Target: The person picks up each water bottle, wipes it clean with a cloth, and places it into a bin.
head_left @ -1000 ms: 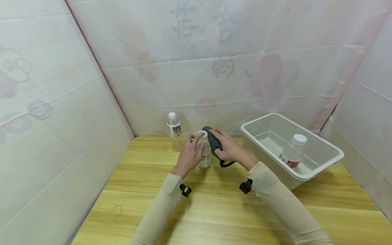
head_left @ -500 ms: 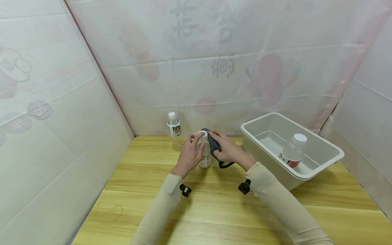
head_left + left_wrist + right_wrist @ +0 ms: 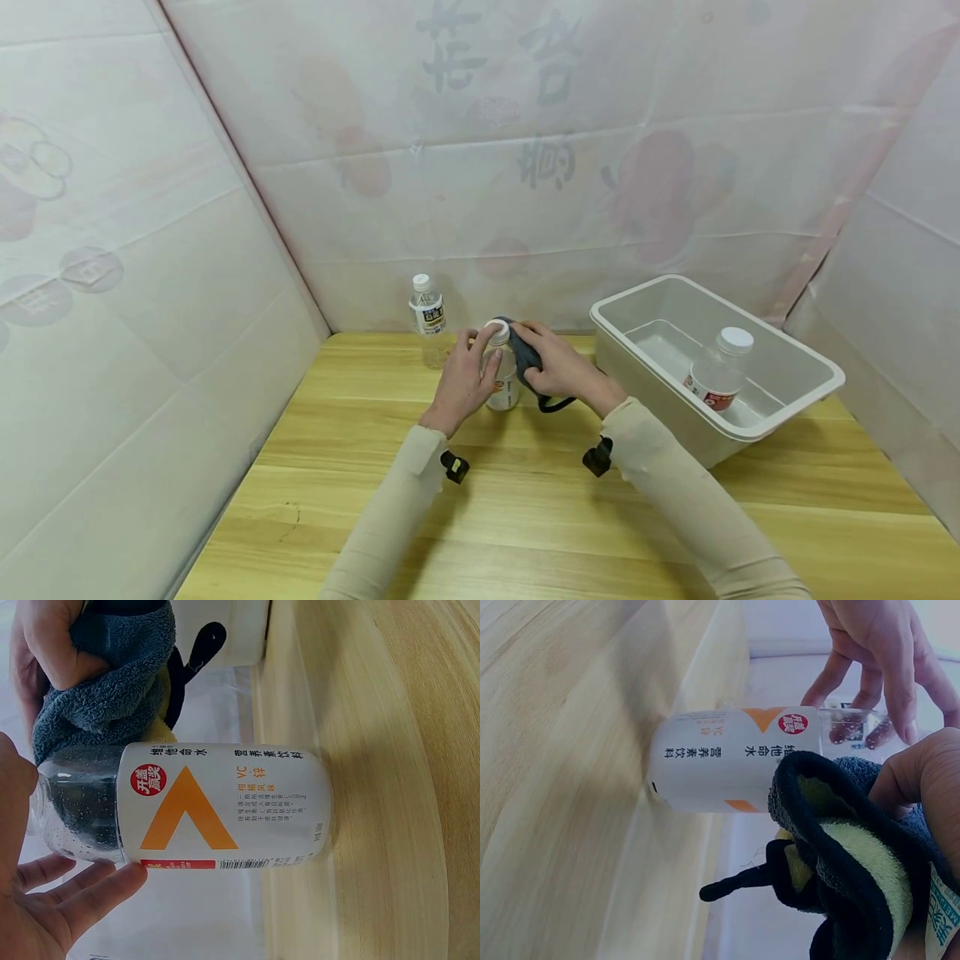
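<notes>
A clear plastic bottle (image 3: 217,810) with a white label and orange mark stands upright on the table. My left hand (image 3: 459,385) holds it by the top, with a finger on the white cap (image 3: 497,327) and the thumb by the shoulder. Bunched in my right hand (image 3: 566,367) is a grey-blue towel (image 3: 840,825), its dark edging, hanging loop and yellow-green inner side showing in the right wrist view. The towel lies against the right side of the bottle's upper part. Part of the towel is hidden behind bottle and fingers in the head view.
Behind my left hand stands another clear bottle (image 3: 427,315) with a white cap. To the right, a grey-white plastic bin (image 3: 637,375) holds a wide-capped bottle (image 3: 717,371). Printed sheeting (image 3: 480,208) walls the wooden table (image 3: 517,517) at the back and sides.
My right hand and the towel have shifted slightly down and left along the bottle, mostly in the first half second. The left hand and bottle stay in place.
</notes>
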